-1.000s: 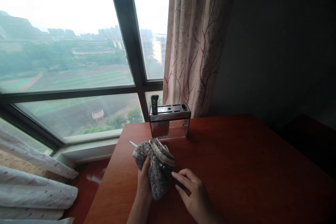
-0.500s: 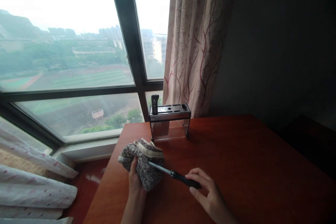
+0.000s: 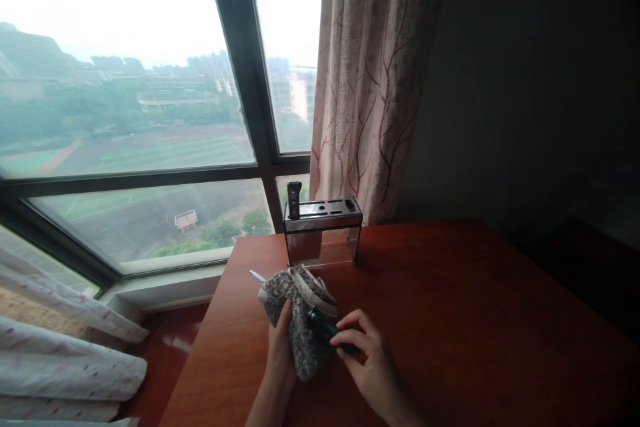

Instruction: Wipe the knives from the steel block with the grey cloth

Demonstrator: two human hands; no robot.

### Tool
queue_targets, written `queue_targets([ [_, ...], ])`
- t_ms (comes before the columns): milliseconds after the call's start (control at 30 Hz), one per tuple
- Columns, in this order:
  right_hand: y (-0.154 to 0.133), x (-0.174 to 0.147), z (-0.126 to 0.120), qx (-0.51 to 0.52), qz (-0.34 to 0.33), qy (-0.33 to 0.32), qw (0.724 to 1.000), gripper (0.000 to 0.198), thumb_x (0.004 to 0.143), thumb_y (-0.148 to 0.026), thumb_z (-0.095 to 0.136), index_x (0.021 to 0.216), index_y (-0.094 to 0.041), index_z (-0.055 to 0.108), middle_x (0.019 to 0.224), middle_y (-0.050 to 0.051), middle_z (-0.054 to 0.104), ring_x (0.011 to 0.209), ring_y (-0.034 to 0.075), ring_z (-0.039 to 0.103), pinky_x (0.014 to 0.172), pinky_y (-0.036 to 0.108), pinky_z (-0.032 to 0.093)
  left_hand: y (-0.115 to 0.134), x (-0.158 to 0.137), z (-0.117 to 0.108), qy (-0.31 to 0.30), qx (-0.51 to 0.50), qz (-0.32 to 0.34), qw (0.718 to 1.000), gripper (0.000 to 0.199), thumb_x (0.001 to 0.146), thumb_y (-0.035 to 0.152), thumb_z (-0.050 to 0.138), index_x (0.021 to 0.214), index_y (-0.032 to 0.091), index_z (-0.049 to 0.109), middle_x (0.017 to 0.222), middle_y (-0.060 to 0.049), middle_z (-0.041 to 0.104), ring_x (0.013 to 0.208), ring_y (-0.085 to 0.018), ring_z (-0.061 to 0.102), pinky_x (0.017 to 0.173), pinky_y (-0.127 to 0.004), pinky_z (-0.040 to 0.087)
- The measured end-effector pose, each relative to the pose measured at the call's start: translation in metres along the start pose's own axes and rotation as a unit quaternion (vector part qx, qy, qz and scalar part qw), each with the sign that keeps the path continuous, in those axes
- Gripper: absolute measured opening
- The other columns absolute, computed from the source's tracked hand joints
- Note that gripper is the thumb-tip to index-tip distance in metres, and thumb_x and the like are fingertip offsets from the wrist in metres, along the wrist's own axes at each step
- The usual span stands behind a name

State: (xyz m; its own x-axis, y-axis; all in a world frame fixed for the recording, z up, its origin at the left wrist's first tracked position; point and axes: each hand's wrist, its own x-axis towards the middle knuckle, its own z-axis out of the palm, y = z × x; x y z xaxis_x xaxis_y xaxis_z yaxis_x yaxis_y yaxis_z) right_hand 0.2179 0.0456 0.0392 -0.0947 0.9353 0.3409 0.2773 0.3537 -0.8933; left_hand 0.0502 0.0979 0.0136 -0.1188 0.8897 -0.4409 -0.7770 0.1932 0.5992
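Bunched in my left hand (image 3: 281, 341) is a fuzzy grey cloth (image 3: 307, 350) with pale edging. My right hand (image 3: 363, 347) grips the black handle of a sharpening steel (image 3: 325, 328). Its metal rod runs through the folds of the cloth, which hide most of it. Only the pale tip pokes out at the cloth's upper left. The collar of the handle lies against the cloth's right side. Just beyond the cloth stands a knife block (image 3: 324, 213) with clear sides and a slotted metal top. One dark-handled knife (image 3: 294, 200) is upright in its left slot.
The reddish-brown wooden table (image 3: 450, 307) spreads under my hands and off to the right. Behind it are a large window (image 3: 150, 173) and a patterned curtain (image 3: 370, 80). More light curtain (image 3: 70, 360) hangs at the lower left, past the table's left edge.
The steel has slid deeper through the cloth, so its tip now shows on the far side. My left hand and the cloth have shifted right, my right hand left.
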Motion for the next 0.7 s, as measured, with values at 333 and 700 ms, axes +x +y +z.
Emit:
queue_targets([
  [333, -0.006, 0.0, -0.005, -0.007, 0.024, -0.013, 1.0, 0.024, 0.082, -0.016, 0.06, 0.102, -0.026, 0.066, 0.1, 0.005, 0.061, 0.095, 0.02, 0.061, 0.085, 0.029, 0.05, 0.003, -0.006, 0.004, -0.008, 0.004, 0.024, 1.0, 0.049, 0.072, 0.023, 0.074, 0.119, 0.019, 0.059, 0.103, -0.009, 0.074, 0.092, -0.03, 0.071, 0.079, -0.04, 0.058],
  [700, -0.004, 0.007, 0.008, 0.075, 0.08, -0.025, 0.994, 0.032, 0.094, -0.038, 0.045, 0.109, -0.017, 0.065, 0.089, 0.007, 0.061, 0.05, 0.01, 0.061, 0.044, 0.021, 0.051, -0.007, -0.005, -0.001, 0.003, 0.021, -0.052, 0.998, 0.049, 0.064, 0.033, 0.08, 0.107, 0.016, 0.062, 0.092, -0.008, 0.075, 0.084, -0.03, 0.072, 0.071, -0.038, 0.059],
])
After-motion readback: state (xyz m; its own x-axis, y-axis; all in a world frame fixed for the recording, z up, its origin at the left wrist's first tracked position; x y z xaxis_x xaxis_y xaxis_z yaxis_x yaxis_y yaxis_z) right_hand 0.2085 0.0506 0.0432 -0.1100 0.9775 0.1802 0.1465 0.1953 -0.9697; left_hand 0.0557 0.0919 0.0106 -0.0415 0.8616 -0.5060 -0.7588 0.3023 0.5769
